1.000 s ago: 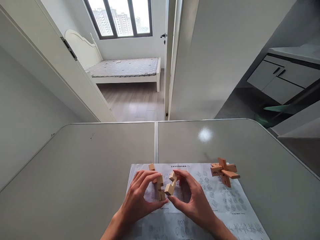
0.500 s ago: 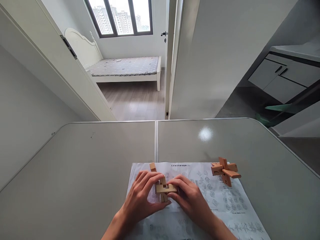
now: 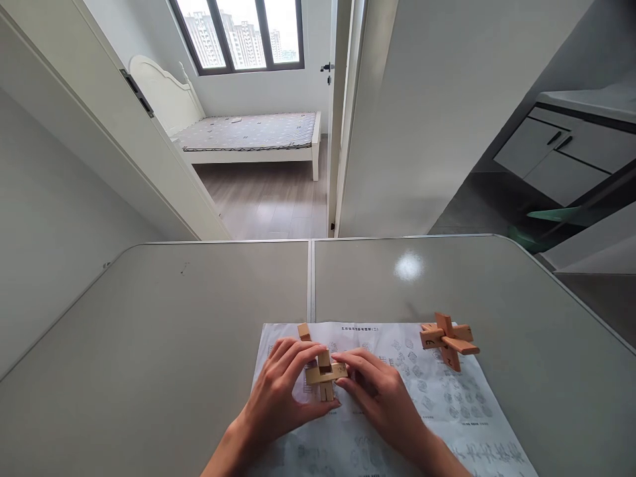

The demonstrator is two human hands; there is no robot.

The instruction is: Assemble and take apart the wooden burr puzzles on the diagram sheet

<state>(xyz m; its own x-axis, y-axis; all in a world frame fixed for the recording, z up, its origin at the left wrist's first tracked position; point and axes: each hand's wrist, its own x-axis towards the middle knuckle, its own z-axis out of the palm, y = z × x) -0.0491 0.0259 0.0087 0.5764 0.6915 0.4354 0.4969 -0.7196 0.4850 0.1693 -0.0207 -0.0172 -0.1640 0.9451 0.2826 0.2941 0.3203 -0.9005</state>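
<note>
A light wooden burr puzzle (image 3: pixel 326 376), made of notched blocks crossing each other, stands over the printed sheet between my hands. My left hand (image 3: pixel 283 381) is closed on its upright blocks, fingers at the top end and thumb at the bottom. The fingertips and thumb of my right hand (image 3: pixel 380 391) pinch the right end of the crosswise block. Just beyond my left fingers a loose wooden block (image 3: pixel 304 331) lies on the paper, its near part hidden by the hand.
A reddish-brown assembled burr puzzle (image 3: pixel 449 341) sits at the sheet's upper right. The paper sheet (image 3: pixel 427 430) carries printed diagrams. Beneath is a beige table (image 3: pixel 149 331) with a metal seam (image 3: pixel 311 278). Past its far edge, a doorway shows a bed (image 3: pixel 253 132).
The crosswise block has shifted left over the upright blocks, its left end now sticking out further. My right fingers have moved slightly left with it; my left hand stays put.
</note>
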